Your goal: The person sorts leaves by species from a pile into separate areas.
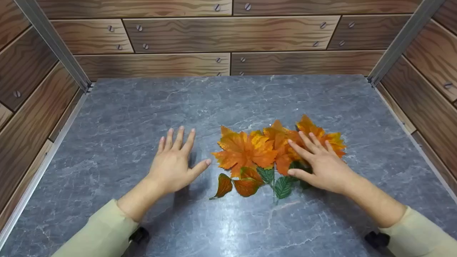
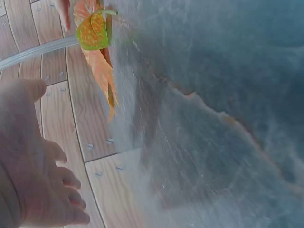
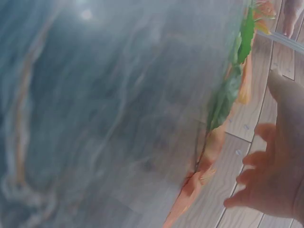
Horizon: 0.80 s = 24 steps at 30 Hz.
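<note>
Orange artificial maple leaves [image 1: 246,151] lie in a row on the grey marbled tabletop [image 1: 200,96]. Along their near side sit smaller brown-orange leaves [image 1: 246,185] and dark green leaves [image 1: 284,186]. My left hand [image 1: 173,166] is spread palm down to the left of the leaves, its thumb pointing at them; the left wrist view shows it raised above the surface with nothing in it. Over the right end of the row my right hand [image 1: 325,167] hovers, fingers spread, hiding part of the orange and green leaves. In the right wrist view green leaves [image 3: 225,97] lie below that hand.
Wood-patterned panels [image 1: 228,34] stand behind the table and on both sides. Grey metal posts [image 1: 53,44] rise at the back corners. A pale strip [image 1: 43,167] runs along the table's left edge. Black wrist straps [image 1: 139,235] show at both sleeves.
</note>
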Each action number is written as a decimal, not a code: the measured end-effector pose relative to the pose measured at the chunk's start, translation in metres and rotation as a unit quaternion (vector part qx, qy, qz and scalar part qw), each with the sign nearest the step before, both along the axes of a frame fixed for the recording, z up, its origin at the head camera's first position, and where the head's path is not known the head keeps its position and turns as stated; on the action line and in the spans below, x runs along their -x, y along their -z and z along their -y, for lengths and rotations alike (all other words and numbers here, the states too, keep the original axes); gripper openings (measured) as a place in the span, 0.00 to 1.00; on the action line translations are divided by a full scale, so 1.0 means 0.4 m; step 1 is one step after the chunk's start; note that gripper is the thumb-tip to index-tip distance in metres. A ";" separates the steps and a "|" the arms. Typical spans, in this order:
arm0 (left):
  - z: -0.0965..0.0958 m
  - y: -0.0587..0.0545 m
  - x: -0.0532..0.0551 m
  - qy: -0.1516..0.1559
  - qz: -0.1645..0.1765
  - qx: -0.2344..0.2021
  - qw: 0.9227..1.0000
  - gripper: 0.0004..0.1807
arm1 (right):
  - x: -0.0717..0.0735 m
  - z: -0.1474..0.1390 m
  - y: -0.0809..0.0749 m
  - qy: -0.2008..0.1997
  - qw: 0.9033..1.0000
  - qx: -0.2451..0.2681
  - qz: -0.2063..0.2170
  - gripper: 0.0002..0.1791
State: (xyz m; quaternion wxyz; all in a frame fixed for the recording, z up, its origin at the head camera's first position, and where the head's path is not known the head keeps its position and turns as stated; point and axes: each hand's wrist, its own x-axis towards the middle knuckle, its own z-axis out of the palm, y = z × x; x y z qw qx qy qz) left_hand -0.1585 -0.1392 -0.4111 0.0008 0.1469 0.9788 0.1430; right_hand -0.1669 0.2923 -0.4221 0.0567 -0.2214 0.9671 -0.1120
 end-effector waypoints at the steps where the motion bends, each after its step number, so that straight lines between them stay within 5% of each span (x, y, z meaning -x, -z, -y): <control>1: -0.003 -0.001 0.005 0.004 0.005 -0.006 1.000 0.56 | 0.002 -0.001 0.002 -0.009 1.000 -0.002 0.003 0.50; 13: -0.032 0.000 0.067 0.056 0.074 -0.089 0.992 0.53 | 0.015 0.001 0.014 -0.076 0.994 -0.020 0.074 0.47; 24: -0.063 0.030 0.141 0.082 0.153 -0.206 0.963 0.52 | 0.023 0.001 0.024 -0.079 0.991 -0.023 0.109 0.46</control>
